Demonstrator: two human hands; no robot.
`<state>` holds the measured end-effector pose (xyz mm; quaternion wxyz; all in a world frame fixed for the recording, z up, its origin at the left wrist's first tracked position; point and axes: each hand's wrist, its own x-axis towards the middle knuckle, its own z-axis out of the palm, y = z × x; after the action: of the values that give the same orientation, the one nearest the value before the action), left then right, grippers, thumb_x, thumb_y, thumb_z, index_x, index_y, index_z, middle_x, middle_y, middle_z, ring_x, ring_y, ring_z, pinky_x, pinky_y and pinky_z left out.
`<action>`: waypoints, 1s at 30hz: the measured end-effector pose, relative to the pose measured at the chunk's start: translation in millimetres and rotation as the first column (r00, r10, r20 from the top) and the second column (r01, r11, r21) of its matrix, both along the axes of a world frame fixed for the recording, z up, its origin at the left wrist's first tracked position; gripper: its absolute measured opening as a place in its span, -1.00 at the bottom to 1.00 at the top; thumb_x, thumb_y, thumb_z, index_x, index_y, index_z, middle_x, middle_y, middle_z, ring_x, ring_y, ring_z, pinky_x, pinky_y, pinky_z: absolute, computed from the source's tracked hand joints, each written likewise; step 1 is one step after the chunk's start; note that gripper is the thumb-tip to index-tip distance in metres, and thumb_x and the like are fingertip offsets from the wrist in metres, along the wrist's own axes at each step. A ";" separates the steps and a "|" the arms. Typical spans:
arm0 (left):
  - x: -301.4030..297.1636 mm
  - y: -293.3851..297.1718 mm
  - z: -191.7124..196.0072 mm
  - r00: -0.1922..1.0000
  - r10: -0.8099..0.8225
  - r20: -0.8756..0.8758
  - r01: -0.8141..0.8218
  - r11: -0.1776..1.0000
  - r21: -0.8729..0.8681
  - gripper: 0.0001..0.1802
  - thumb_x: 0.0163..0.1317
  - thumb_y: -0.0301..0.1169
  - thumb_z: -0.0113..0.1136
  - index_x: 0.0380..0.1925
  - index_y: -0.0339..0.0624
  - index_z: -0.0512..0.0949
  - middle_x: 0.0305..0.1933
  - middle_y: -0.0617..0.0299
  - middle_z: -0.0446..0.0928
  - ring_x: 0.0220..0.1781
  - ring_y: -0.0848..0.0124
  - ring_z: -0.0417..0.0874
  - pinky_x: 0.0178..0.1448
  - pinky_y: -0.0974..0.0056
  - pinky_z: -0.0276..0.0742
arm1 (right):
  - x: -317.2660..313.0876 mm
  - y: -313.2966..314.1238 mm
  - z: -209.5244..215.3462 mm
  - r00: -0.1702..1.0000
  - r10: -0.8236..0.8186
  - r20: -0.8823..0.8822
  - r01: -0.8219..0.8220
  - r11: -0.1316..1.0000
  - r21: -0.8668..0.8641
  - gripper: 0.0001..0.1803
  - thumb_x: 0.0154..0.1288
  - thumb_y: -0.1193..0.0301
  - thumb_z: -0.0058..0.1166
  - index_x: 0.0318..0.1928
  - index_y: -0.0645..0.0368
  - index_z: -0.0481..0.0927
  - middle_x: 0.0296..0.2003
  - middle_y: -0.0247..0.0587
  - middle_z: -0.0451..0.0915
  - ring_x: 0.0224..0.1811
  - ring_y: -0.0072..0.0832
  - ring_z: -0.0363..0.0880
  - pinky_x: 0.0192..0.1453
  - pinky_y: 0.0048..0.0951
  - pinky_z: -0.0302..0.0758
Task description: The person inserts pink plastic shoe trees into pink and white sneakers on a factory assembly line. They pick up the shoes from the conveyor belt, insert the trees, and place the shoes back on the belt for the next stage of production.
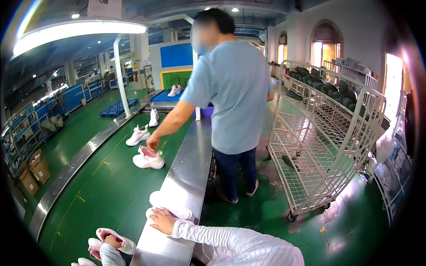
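Note:
My left hand (112, 241) reaches into the opening of a white shoe with pink lining (126, 244) at the lower left; its fingers are hidden inside. A second white shoe with a pink inside (94, 248) sits against it, and part of another white shoe (83, 262) shows at the picture's lower edge. My right hand (163, 221) lies with fingers spread on smooth, rounded white pieces (182, 214) on the metal ledge; their kind is unclear. One more white piece (156, 198) lies just beyond.
A co-worker in light blue (239, 93) stands ahead, a hand (153, 142) at a white-pink shoe (148, 160) on the green belt (97, 186). More shoes (138, 135) lie farther along. The metal ledge (191, 155) borders the belt. A wire cart (306, 155) holds dark rounded pieces.

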<state>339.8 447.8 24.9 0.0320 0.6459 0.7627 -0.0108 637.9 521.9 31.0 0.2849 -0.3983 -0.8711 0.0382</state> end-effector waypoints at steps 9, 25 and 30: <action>-9.7 -7.7 17.2 0.990 0.026 -0.138 -0.058 0.970 -0.236 -0.75 -0.13 -0.29 0.10 -0.49 -0.24 0.57 -0.36 -0.05 0.52 -0.26 0.10 0.52 -0.12 0.13 0.41 | 6.3 -15.1 -1.7 0.980 0.021 0.199 0.008 0.990 -0.144 -0.44 0.19 0.12 -0.15 0.12 0.18 0.22 0.19 0.06 0.07 0.26 -0.13 0.03 0.26 -0.13 0.02; -29.2 -31.1 0.5 0.984 0.014 -0.179 -0.101 0.869 -0.484 -0.71 -0.12 -0.23 0.09 -0.49 -0.21 0.58 -0.32 -0.01 0.53 -0.22 0.11 0.50 -0.11 0.13 0.39 | 52.1 -18.5 64.1 0.869 0.461 -0.178 -0.486 0.728 -0.484 -0.53 0.16 0.18 -0.08 0.01 0.21 0.33 -0.16 -0.04 0.48 -0.10 -0.16 0.44 0.01 -0.29 0.33; -19.9 -49.8 -18.1 0.990 0.074 -0.121 -0.130 0.810 -0.571 -0.70 -0.12 -0.22 0.08 -0.49 -0.21 0.59 -0.30 0.00 0.53 -0.21 0.11 0.50 -0.10 0.13 0.38 | 48.0 33.4 139.5 0.676 0.607 -0.419 -0.726 0.451 -0.519 -0.73 0.17 0.34 -0.02 -0.14 0.19 0.42 -0.30 -0.16 0.55 -0.27 -0.39 0.53 -0.18 -0.45 0.43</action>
<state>319.9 398.0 6.9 0.1913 0.5625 0.7577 -0.2701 685.9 555.3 170.5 0.1639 -0.0904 -0.8570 0.4802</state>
